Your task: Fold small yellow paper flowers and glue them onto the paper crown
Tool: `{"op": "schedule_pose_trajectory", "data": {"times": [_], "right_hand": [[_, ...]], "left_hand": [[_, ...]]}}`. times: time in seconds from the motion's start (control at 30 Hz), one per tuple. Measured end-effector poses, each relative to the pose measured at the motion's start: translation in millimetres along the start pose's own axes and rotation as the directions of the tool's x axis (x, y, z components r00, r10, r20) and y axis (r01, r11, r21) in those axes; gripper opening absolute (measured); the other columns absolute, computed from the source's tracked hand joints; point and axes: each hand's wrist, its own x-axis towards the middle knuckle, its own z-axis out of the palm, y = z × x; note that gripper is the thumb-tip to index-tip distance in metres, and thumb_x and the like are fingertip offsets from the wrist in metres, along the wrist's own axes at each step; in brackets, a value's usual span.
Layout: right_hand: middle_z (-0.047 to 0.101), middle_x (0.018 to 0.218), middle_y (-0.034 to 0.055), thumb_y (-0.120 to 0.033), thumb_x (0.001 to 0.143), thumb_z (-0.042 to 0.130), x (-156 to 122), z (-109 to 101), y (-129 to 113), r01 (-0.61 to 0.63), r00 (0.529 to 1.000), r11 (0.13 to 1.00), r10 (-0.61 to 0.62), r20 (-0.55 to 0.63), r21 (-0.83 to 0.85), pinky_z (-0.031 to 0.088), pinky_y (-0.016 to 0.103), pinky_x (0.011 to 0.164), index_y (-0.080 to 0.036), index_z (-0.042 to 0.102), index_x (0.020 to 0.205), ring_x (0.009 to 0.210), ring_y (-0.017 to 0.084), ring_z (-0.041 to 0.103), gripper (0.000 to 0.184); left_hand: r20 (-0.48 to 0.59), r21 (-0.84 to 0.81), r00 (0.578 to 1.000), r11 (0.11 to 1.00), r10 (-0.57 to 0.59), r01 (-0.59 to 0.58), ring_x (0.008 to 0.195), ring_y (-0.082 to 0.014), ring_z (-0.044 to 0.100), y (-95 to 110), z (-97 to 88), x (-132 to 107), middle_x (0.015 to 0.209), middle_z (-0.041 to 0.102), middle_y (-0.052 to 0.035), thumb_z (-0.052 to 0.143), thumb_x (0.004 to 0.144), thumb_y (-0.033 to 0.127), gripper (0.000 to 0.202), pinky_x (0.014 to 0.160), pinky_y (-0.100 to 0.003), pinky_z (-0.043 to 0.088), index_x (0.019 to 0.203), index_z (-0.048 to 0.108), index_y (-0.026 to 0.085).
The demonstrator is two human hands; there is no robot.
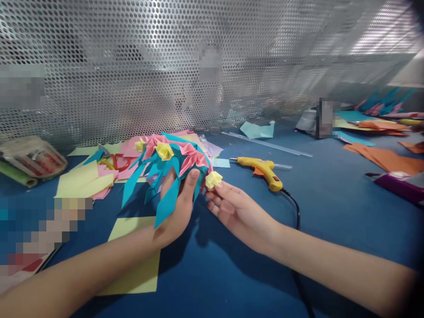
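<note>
While the left hand gripped the paper ornament, the right hand pinched a yellow flower at the ornament's right edge.

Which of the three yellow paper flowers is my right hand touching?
The rightmost yellow flower, at the edge of the blue-and-pink paper piece; the right hand touches it. The middle flower and leftmost flower sit apart from that hand.
</note>
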Motion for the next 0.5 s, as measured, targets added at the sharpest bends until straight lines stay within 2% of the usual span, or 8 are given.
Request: {"op": "schedule_pose_trajectory", "data": {"times": [0.1,0.2,0.5], "right_hand": [[0.062,0.078,-0.0028,-0.031,0.071,0.079,-0.6,0.3,1.7,-0.02,0.999,1.0,0.02,-0.035,0.018,0.045,0.022,0.073,-0.021,0.067,0.077,0.073,0.009,0.056,0.017],[0.063,0.076,-0.0029,-0.032,0.071,0.079,-2.1,1.8,1.9,-0.03,0.997,0.999,0.032,-0.069,0.026,0.045,0.023,0.072,-0.02,0.067,0.076,0.071,0.009,0.056,0.018],[0.062,0.071,-0.0031,-0.033,0.065,0.084,-5.0,6.4,1.4,-0.042,0.99,0.997,0.049,-0.129,0.057,0.045,0.02,0.067,-0.019,0.068,0.076,0.069,0.008,0.055,0.024]], "left_hand": [[-0.184,-0.116,0.983,0.993,-0.012,-0.01,0.094,-0.02,0.062,3.3,0.7,-2.5,0.111,0.063,-0.0064,0.052,0.095,0.035,0.023,0.084,-0.04,0.052,0.108,0.061,0.018],[-0.257,-0.191,0.966,0.98,0.009,-0.06,0.089,-0.0184,0.063,0.2,3.3,-3.4,0.103,0.065,-0.0054,0.054,0.094,0.035,0.022,0.08,-0.038,0.054,0.103,0.062,0.017],[-0.307,-0.283,0.946,0.938,0.109,-0.2,0.088,-0.0178,0.063,-6.6,10.9,-4.6,0.105,0.064,-0.0058,0.056,0.093,0.034,0.021,0.077,-0.037,0.054,0.104,0.061,0.017]]}}
